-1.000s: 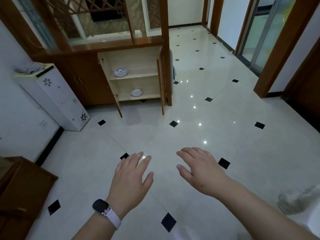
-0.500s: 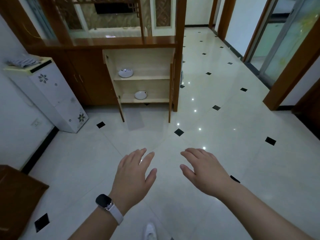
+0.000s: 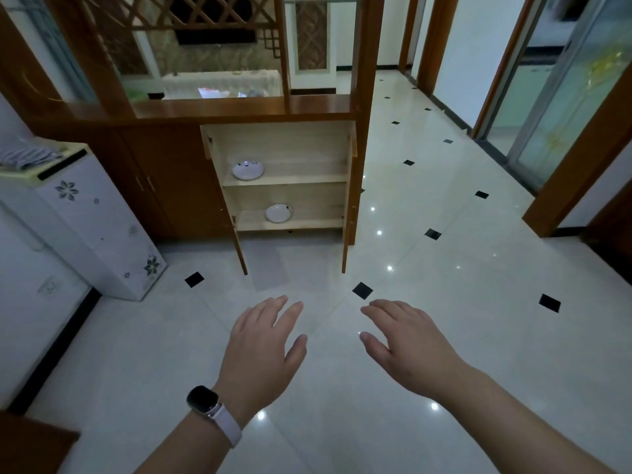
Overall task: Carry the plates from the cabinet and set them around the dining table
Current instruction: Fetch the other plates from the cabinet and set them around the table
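- In the head view, we hold both hands out, palms down, over the pale tiled floor [image 3: 444, 261], well apart from the cabinet [image 3: 301, 145]
- Our left hand [image 3: 260, 350] has its fingers straight and close together, the thumb spread to the side, and it holds nothing; a dark watch [image 3: 202, 400] on a pale strap sits on its wrist
- Our right hand [image 3: 410, 350] has its fingers loosely extended and slightly apart, and it holds nothing
- The cabinet stands ahead of us with the left door [image 3: 236, 241] and the right door [image 3: 347, 234] swung open towards us
- The upper plate [image 3: 248, 170] lies on the upper shelf towards the left side; the lower plate [image 3: 278, 213] lies on the bottom shelf nearer the middle
- Left of the cabinet a white appliance [image 3: 89, 227] with flower prints stands by the wall, with a folded cloth [image 3: 27, 157] on top
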The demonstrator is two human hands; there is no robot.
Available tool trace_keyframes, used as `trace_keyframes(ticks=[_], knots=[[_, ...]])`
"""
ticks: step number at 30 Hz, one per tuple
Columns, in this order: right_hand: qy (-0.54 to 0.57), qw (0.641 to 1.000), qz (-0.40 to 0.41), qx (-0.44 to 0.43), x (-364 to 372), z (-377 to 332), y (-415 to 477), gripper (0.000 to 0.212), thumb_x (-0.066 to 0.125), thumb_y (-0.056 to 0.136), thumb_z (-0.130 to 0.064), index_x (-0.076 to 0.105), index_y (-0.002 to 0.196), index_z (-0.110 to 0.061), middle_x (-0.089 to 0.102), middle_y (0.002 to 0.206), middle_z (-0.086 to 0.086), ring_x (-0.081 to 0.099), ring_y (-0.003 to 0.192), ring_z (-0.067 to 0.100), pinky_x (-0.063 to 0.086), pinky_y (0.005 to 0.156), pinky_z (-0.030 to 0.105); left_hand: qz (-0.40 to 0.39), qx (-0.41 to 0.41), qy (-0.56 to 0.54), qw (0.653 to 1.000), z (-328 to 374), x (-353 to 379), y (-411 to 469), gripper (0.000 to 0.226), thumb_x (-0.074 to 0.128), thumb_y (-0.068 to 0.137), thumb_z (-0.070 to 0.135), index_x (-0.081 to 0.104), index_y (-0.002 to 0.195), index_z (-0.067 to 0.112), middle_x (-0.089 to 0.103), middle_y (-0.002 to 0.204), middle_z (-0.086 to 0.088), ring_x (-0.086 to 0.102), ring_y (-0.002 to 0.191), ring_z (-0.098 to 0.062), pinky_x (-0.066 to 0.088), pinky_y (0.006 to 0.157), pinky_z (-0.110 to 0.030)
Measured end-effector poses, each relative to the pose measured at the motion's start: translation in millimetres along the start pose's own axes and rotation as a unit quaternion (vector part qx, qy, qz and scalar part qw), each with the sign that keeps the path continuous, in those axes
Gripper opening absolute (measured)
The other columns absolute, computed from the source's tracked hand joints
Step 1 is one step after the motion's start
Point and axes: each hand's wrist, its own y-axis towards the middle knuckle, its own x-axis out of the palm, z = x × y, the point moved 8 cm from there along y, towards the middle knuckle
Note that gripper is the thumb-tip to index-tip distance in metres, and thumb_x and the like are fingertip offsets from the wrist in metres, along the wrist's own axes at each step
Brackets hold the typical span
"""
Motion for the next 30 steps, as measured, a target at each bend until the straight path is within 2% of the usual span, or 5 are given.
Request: trace_keyframes(ticks=[11,22,27,30], knots=[[0.008,1.000,-0.013,0.003,11.5,30.7,99.5,0.059,0.026,0.091,-0.056,0.055,0.130,-0.023,0.059,0.130,-0.007,0.054,0.118,0.019,0.043,0.095,0.035,-0.005,0.004,0.006,1.000,-29.0,27.0,91.2,0.050,0.044,0.090,0.048,0.051,0.134,0.026,0.057,0.134,-0.002,0.052,0.124,-0.022,0.043,0.104,-0.045],[0.037,0.999,-0.022,-0.025,-1.7,102.7,238.5,0.064,0.019,0.089,-0.059,0.047,0.138,-0.028,0.050,0.140,-0.010,0.045,0.128,0.015,0.036,0.105,0.035,0.001,-0.013,0.043,0.999,-33.8,50.6,237.4,0.048,0.047,0.089,0.047,0.053,0.132,0.025,0.059,0.131,-0.001,0.053,0.121,-0.020,0.035,0.103,-0.035],[0.042,0.999,-0.014,-0.027,-21.0,146.2,288.6,0.051,0.032,0.097,-0.053,0.042,0.141,-0.029,0.045,0.145,-0.011,0.039,0.133,0.012,0.031,0.110,0.034,0.016,-0.015,0.044,0.999,-23.1,55.9,300.8,0.049,0.044,0.089,0.048,0.052,0.131,0.025,0.058,0.130,-0.001,0.053,0.119,-0.021,0.040,0.100,-0.038],[0.043,0.999,-0.016,-0.028,-24.9,163.3,310.8,0.051,0.032,0.098,-0.052,0.039,0.143,-0.030,0.042,0.147,-0.011,0.037,0.135,0.012,0.029,0.111,0.034,0.028,-0.016,0.044,0.999,-16.4,58.6,323.6,0.048,0.045,0.088,0.048,0.053,0.129,0.024,0.060,0.126,-0.001,0.055,0.115,-0.021,0.043,0.097,-0.038]])
